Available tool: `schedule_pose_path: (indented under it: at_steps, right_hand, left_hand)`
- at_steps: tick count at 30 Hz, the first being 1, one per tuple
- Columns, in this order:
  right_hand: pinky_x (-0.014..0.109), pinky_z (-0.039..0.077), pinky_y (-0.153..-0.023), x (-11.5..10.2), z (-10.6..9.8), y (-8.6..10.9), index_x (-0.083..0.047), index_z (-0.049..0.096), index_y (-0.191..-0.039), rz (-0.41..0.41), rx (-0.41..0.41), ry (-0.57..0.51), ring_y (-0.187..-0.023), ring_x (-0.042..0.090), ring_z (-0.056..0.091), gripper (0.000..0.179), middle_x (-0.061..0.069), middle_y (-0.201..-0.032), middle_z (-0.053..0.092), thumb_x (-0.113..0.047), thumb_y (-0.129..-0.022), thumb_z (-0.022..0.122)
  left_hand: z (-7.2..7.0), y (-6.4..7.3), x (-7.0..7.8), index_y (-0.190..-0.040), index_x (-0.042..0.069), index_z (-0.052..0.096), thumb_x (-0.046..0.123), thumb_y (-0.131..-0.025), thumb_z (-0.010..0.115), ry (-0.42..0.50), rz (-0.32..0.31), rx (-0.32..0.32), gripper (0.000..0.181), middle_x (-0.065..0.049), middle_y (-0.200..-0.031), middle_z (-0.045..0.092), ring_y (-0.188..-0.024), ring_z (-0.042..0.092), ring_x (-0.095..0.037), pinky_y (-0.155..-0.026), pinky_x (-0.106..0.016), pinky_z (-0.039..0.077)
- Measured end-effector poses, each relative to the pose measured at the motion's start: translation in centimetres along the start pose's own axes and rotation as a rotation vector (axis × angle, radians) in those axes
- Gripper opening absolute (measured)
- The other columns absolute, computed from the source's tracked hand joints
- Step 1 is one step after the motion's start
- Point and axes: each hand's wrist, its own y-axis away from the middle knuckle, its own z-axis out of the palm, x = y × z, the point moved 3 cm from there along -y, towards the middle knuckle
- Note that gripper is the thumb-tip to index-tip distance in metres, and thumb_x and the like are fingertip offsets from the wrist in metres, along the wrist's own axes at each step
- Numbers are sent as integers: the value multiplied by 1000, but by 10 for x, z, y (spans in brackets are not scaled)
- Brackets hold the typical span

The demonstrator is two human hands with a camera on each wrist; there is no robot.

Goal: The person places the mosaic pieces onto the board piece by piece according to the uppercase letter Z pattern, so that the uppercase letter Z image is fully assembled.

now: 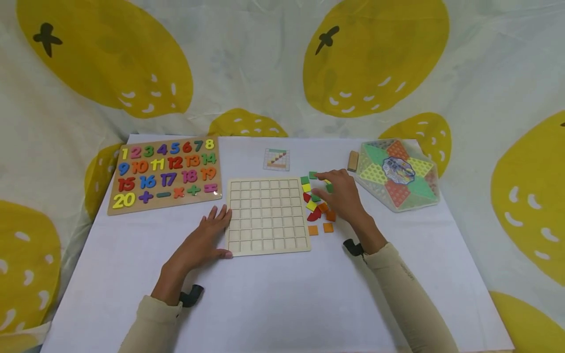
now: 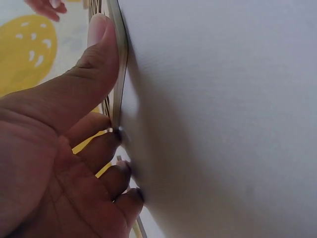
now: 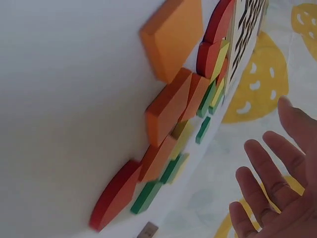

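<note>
Your number board [image 1: 162, 202] reads fine: 1 through 20, plus a purple plus sign [image 1: 146, 196], minus [image 1: 164, 194], red times [image 1: 178, 192] and pink equals [image 1: 211, 188]; can't swear to the green one [image 1: 193, 189]. The print on the star game's label [image 1: 398, 170] and your right sleeve [image 1: 410, 294] is too tiny, sorry.

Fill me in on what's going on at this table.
A person is working with a wooden grid board and coloured pieces. The left hand rests at the board's left edge, its thumb by the near corner. The right hand hovers over the pieces, fingers apart and holding nothing. The pieces lie loose to the right of the board. Beyond the board is a small card; a number board lies off to the left.
</note>
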Motion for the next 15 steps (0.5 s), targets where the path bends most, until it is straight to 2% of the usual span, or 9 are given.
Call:
schedule_pose_path:
  at_steps: [5,10,15]
  right_hand:
    - [50,48,-101,-5,11,-23,-12,77,-130,12,-75,9,-118,30,57,41,11,-131,76,-25,-93,85]
    - [48,51,-100,-6,23,-42,-12,79,-126,34,-132,56,-114,30,59,34,10,-129,77,-21,-94,84]
    - [49,52,-101,-3,31,-53,-10,81,-121,45,-162,91,-113,31,59,28,11,-125,76,-18,-95,83]
  left_hand:
    - [0,-1,1,-168,7,26,26,-74,97,-1,-10,-12,119,-14,-177,15,-166,6,-43,-133,-64,12]
    - [1,-3,-1,-168,9,24,25,-75,96,3,-28,-30,120,-12,-178,13,-167,3,-40,-134,-62,12]
    - [2,-2,-1,-168,8,25,24,-74,96,13,-21,-17,119,-13,-178,13,-167,4,-41,-133,-63,12]
